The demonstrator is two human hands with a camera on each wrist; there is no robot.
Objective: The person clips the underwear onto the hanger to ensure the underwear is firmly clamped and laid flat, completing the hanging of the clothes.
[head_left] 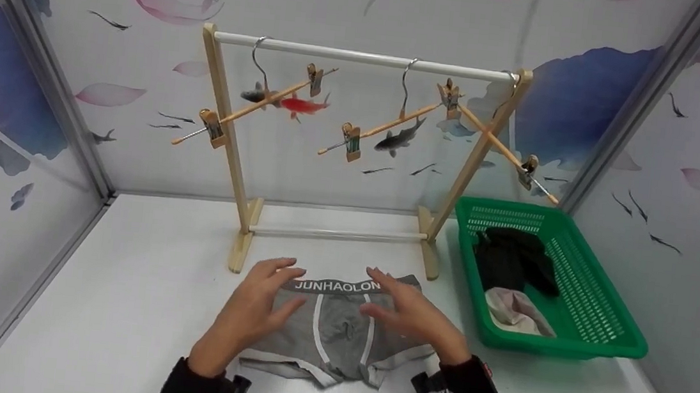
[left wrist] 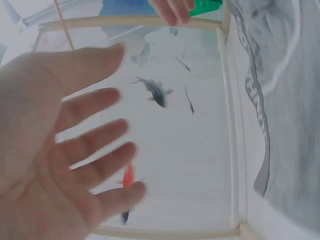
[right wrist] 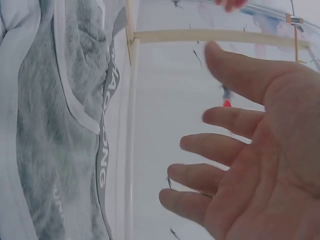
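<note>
A pair of grey boxer briefs (head_left: 343, 331) lies spread on the white table, its dark lettered waistband (head_left: 341, 285) toward the rack. Over its left part hovers my left hand (head_left: 260, 300), fingers spread and slightly bent, holding nothing. My right hand (head_left: 412, 315) is over the right part in much the same pose, with nothing in it. In the left wrist view the palm and fingers (left wrist: 95, 135) stand apart from the grey cloth (left wrist: 295, 125). The right wrist view likewise shows bare, spread fingers (right wrist: 205, 142) beside the briefs (right wrist: 60, 125).
Behind the briefs stands a wooden rack with a white top rail (head_left: 363, 56). Three clip hangers hang from it, among them the left hanger (head_left: 262, 103) and middle hanger (head_left: 399, 123). At right, a green basket (head_left: 599, 272) holds dark cloth (head_left: 504, 263) and a pale piece (head_left: 515, 312).
</note>
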